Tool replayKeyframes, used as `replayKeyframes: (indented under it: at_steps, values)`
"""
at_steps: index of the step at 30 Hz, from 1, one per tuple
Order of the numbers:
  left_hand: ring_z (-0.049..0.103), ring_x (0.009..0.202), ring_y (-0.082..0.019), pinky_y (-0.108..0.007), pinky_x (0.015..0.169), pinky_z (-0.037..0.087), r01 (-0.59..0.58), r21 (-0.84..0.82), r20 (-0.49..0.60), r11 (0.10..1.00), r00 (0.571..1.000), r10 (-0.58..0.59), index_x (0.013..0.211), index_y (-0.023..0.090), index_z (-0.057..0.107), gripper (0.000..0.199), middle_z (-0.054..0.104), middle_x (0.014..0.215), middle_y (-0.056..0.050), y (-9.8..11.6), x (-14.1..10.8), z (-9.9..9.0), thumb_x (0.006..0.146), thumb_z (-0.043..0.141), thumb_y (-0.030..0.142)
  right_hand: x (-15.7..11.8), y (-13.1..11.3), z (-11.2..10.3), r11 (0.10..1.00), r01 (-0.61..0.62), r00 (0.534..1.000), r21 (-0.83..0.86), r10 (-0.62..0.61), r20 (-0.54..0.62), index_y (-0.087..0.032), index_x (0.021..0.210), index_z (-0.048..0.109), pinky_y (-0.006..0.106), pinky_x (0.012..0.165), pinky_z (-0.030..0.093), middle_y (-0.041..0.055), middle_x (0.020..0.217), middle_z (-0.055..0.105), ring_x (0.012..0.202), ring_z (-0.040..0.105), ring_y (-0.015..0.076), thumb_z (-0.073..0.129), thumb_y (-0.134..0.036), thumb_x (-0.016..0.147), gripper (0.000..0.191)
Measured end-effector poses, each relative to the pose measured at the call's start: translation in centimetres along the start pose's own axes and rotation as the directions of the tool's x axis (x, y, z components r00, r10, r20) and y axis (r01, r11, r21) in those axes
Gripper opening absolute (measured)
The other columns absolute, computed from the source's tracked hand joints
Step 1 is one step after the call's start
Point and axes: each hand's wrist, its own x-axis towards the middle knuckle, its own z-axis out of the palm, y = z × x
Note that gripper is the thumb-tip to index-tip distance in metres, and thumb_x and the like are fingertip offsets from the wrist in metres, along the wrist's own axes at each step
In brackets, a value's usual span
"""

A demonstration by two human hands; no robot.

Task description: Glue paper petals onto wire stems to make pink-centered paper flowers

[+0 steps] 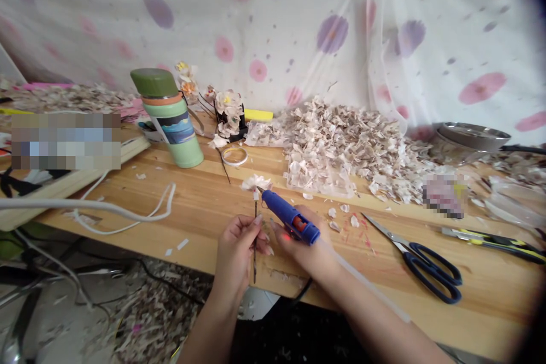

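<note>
My left hand [242,242] pinches a thin dark stem [255,264] that stands nearly upright over the table's front part. A small white piece [256,195] is at the stem's top, just below a whitish petal cluster [255,182]; whether the two are joined I cannot tell. My right hand [305,242] is closed around a blue hot glue gun [292,217], with a long translucent glue stick [367,281] running out of its back along my forearm. The gun's nozzle points up and left, close to the white piece and the petals. A red light glows near the grip.
Piled dry petals [336,142] cover the back right. Scissors [420,261] and a utility knife [490,242] lie at the right. A green bottle [173,119], a tape roll [234,156] and finished flowers [229,107] stand behind. A white cable [140,217] crosses the left.
</note>
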Motion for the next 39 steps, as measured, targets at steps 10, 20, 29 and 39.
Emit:
replayKeyframes:
  at_steps: [10,20,29,39]
  values:
    - [0.051,0.031,-0.007,-0.017,0.036,0.041,-0.011,-0.002,-0.007,1.000,1.000,0.011,0.063,0.015,0.055,0.037,0.061,0.046,0.005,-0.18,0.00,-0.10,0.055,0.086,0.033,-0.02,0.12,0.19,0.999,0.027,0.999,-0.025,-0.028,-0.037,-0.023,0.063,0.044,0.027,0.055,0.037,-0.0016,0.061,0.049,0.060,0.050,0.0152,0.065,-0.034,0.077,0.028]
    - [0.052,0.032,-0.008,-0.017,0.037,0.042,-0.023,0.005,-0.008,1.000,1.000,0.023,0.064,0.015,0.055,0.037,0.061,0.047,0.004,-0.14,-0.11,-0.04,0.057,0.086,0.034,-0.06,-0.04,0.18,1.000,0.001,0.999,-0.013,-0.002,-0.034,-0.023,0.063,0.045,0.027,0.054,0.038,-0.0011,0.061,0.051,0.060,0.051,0.0155,0.065,-0.032,0.076,0.026]
    - [0.052,0.032,-0.008,-0.017,0.037,0.042,-0.028,0.013,-0.013,1.000,1.000,0.028,0.064,0.015,0.054,0.038,0.060,0.046,0.005,-0.18,0.01,0.01,0.056,0.086,0.035,-0.15,0.03,0.07,1.000,0.012,1.000,0.009,-0.012,0.023,-0.023,0.066,0.046,0.026,0.055,0.040,-0.0012,0.063,0.051,0.059,0.050,0.0146,0.066,-0.034,0.077,0.025]
    - [0.050,0.032,-0.007,-0.017,0.037,0.038,-0.059,0.026,-0.042,0.998,0.997,0.060,0.063,0.016,0.054,0.041,0.059,0.047,0.005,-0.09,-0.13,-0.09,0.055,0.087,0.038,-0.22,0.07,0.04,0.988,-0.064,0.995,0.142,0.073,-0.062,-0.021,0.071,0.056,0.028,0.061,0.046,0.0014,0.068,0.059,0.064,0.055,0.0166,0.066,-0.037,0.077,0.019]
